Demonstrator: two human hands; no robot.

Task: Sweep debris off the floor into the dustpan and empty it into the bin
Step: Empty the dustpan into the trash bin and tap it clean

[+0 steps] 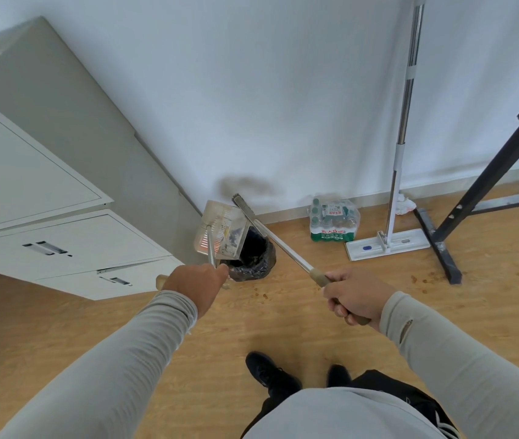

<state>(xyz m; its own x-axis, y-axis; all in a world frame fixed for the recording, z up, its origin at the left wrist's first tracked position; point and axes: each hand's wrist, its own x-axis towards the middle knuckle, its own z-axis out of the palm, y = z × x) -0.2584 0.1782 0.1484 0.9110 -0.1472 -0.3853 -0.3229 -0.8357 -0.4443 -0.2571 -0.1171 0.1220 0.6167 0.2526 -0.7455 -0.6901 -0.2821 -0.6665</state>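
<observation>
Gripping the metal handle of the clear dustpan with the left hand, fingers curled round the shaft and mostly hidden behind the back of the hand. Holding the pan tilted above the bin, its lower edge hanging over the black-lined opening, with dark bits of debris lying inside the pan. Standing against the wall, beside the corner of the grey filing cabinet, the bin itself.

Clutching the beige grip of the broom with the right hand, fingers wrapped tightly round it. Stretching the broom's metal shaft up and leftward across the far rim of the bin, with the blurred bristle head raised against the wall, just beyond the dustpan.

Lying scattered on the wooden floor, small brown crumbs: some near the bin, more near the foot of the black metal stand at the right. Sitting by the skirting, a shrink-wrapped pack of water bottles, and just beside it a flat mop leaning upright against the wall. Showing at the bottom, two dark shoes and grey sleeves.
</observation>
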